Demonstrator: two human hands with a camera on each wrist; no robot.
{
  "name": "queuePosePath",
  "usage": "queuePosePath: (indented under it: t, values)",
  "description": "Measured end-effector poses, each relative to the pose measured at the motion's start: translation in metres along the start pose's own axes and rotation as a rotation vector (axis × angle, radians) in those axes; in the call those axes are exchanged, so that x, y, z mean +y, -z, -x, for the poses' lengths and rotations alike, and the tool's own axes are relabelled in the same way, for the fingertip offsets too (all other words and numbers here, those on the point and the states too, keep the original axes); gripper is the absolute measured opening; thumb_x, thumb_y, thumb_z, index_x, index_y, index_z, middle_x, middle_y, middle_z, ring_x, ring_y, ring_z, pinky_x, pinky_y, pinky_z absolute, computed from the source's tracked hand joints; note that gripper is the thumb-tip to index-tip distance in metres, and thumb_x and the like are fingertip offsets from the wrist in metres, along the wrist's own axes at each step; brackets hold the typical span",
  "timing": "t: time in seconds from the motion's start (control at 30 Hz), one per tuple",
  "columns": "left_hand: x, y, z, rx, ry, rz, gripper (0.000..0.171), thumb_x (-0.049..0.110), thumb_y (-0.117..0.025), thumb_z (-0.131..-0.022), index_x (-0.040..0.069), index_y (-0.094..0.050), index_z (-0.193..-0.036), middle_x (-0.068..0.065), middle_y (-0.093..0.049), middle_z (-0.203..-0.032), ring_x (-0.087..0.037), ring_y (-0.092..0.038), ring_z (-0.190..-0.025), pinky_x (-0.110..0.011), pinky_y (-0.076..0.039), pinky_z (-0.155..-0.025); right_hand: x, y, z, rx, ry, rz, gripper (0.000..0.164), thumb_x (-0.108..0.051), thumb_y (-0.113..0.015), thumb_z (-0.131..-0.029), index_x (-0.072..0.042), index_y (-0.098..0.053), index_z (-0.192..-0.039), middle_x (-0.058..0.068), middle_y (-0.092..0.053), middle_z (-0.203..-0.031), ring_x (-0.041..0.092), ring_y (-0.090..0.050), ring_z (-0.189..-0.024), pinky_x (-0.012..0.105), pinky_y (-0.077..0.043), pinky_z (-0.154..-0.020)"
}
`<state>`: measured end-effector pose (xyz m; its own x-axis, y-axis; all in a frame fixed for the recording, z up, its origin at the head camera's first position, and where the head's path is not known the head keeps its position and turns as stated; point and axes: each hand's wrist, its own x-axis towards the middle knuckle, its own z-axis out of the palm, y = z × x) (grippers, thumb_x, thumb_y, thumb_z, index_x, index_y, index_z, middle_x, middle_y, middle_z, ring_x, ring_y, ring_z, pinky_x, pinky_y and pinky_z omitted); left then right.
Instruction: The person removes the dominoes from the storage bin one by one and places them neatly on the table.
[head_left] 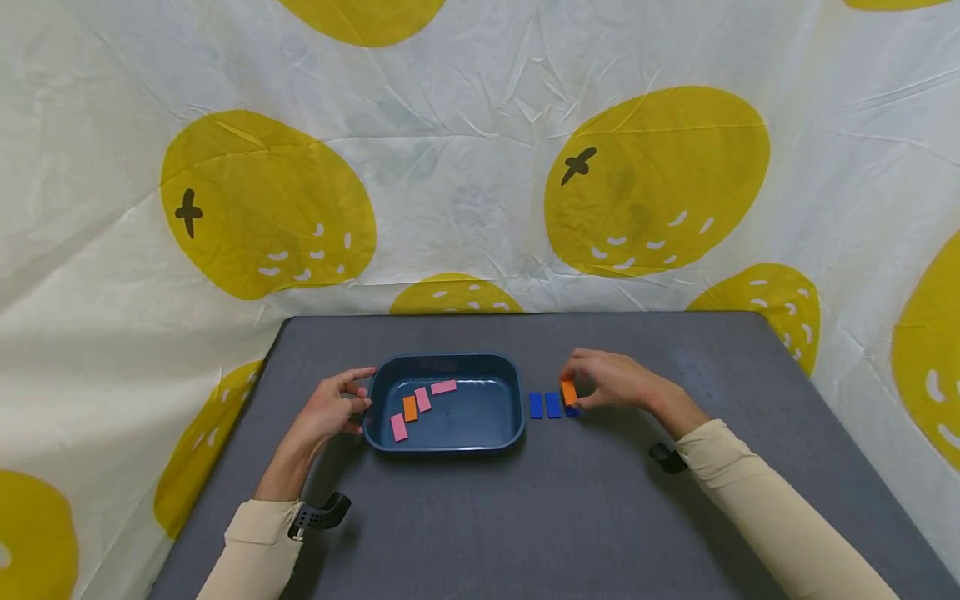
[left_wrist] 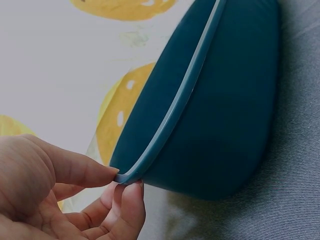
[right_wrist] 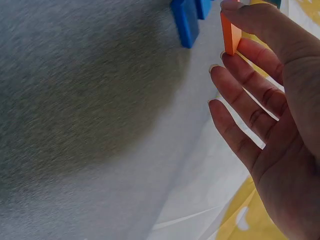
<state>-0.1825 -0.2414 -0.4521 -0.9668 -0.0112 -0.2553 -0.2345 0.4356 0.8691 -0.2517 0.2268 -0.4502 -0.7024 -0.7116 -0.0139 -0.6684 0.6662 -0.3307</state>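
Observation:
A dark blue rectangular tub (head_left: 450,446) stands on the table, with three pink tiles (head_left: 423,399) and one orange tile (head_left: 409,408) lying inside. At its left end, my left hand (head_left: 330,406) pinches the rim between thumb and fingers, as the left wrist view (left_wrist: 132,175) also shows. My right hand (head_left: 618,381) holds another orange tile (head_left: 569,393) upright between thumb and fingertips, above the table to the right of the tub. Below and beside it, three blue tiles (head_left: 552,405) form a row; the rightmost is partly hidden by the hand and the orange tile.
A dark grey cloth covers the table (head_left: 480,525). Behind it hangs a white curtain (head_left: 465,192) printed with large yellow fruit, close to the table's back edge. Dark straps sit at both wrists.

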Motion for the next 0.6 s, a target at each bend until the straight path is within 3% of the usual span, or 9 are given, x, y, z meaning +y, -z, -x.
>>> queuePosePath:
  t: [0.6]
  values:
    - [0.001,0.007,-0.009,-0.026,-0.031,0.006,0.054,-0.001,-0.056,-0.100,0.010,-0.046,-0.152,-0.019,-0.049,-0.113,-0.027,-0.058,-0.086,-0.036,-0.060,-0.063,0.020,-0.007,0.009,-0.031,-0.085,0.030,0.038,-0.030,-0.084,-0.083,-0.014,-0.072,-0.115,-0.001,-0.064,-0.110,0.020,-0.065,-0.098,0.044,-0.055,-0.084]
